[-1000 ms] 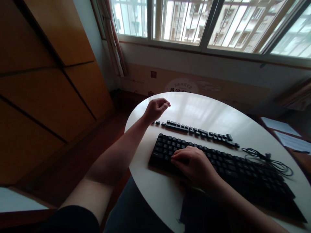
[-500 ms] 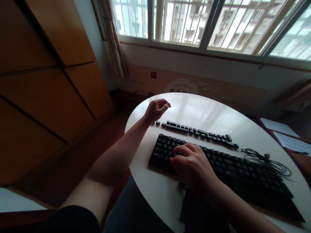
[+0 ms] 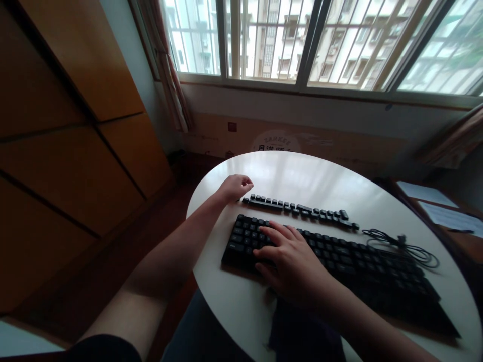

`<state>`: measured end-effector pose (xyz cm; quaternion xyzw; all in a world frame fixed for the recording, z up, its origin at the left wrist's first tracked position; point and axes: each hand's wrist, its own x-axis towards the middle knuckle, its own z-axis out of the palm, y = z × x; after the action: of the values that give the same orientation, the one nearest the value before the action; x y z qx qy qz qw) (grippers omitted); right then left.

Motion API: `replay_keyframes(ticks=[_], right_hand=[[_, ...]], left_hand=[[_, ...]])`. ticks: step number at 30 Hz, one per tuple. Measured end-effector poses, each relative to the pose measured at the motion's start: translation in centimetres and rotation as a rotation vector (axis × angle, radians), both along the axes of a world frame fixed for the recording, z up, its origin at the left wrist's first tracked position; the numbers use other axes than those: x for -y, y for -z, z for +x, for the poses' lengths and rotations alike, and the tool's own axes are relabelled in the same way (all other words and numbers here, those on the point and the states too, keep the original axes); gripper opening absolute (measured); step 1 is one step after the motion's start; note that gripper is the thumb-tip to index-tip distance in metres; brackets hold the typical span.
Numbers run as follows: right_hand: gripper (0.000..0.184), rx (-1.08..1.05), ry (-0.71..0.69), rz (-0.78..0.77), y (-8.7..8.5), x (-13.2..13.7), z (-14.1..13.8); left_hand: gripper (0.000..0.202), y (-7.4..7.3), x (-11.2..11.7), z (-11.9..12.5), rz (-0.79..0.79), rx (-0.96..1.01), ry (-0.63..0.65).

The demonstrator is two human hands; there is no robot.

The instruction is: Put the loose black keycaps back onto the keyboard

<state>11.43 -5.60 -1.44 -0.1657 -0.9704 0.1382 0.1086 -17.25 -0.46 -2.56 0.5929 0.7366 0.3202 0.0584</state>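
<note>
A black keyboard lies across the round white table. Behind it runs a row of loose black keycaps. My left hand rests on the table at the left end of that row, its fingers curled inward and the tips close to the first keycap; whether it holds anything is hidden. My right hand lies on the left part of the keyboard with its fingers spread flat over the keys.
The keyboard's coiled black cable lies at the table's right. A wooden cabinet stands at the left. A barred window and curtain lie beyond. Papers rest on a surface at the right.
My left hand has come down from above the table to its surface beside the keycap row. My right hand's fingers have stretched out over the keys. The camera has tilted slightly.
</note>
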Motion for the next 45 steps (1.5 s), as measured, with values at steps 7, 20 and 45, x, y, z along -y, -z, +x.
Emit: replay_keyframes(ticks=[7,20,45], right_hand=[[0.02,-0.048,-0.035,0.024,0.3,-0.4,0.5],[0.018,-0.282,-0.098,0.09,1.2,-2.3,1.0],[0.02,-0.303,-0.103,0.177,1.1,-1.4,0.4]], left_hand=[[0.026,0.2,-0.2,0.1,-0.174,0.0,-0.009],[0.028,0.6,-0.6,-0.1,-0.249,-0.01,0.032],[0.03,-0.5,0.0,0.3,0.249,0.355,0.053]])
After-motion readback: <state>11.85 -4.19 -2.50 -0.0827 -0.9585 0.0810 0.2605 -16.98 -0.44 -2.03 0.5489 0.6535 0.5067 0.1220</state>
